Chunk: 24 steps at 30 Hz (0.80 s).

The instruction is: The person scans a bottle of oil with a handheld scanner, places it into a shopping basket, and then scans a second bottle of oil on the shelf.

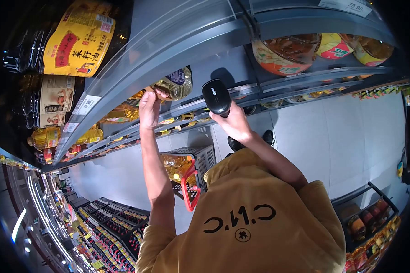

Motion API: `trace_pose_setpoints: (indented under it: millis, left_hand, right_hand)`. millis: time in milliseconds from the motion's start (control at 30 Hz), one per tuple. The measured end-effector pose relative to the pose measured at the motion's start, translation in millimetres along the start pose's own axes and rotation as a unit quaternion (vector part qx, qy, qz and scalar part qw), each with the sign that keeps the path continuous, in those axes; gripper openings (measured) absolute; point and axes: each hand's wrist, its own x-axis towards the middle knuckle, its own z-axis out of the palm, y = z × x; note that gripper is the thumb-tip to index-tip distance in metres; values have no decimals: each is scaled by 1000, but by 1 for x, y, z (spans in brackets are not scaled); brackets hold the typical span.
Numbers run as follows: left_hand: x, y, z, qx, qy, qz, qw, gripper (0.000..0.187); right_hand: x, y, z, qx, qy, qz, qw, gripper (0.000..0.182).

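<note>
My left hand (149, 108) reaches up to a shelf and grips a bottle of golden cooking oil (175, 83) at its near end. The bottle stands on the grey shelf (177, 50), just at its edge. My right hand (234, 123) is closed around the handle of a black handheld scanner (216, 96), held up beside the bottle with its head toward the shelf. Both arms extend from my yellow shirt (255, 218).
A grey shopping basket (206, 157) with a red handle (189, 191) sits on the floor below, holding an oil bottle (175, 166). More oil bottles fill the shelves at left (79, 38) and upper right (287, 54). Another rack of bottles (369, 223) stands lower right.
</note>
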Motion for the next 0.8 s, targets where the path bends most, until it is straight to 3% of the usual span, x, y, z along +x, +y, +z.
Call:
trace_pose_setpoints:
  millis: [233,400,800]
  left_hand:
    - [0,0,-11,-38,39,0,999,37]
    - [-3,18,27,-76,157,12,985,37]
    - [7,-4,13,-167,107,39,979,31]
  right_hand:
    - [-4,4,-2,6,11,1,1000,36]
    - [-5,7,3,3,19,-10,1000,30]
    - [-18,-5,15,-30,-15,-30,999,30]
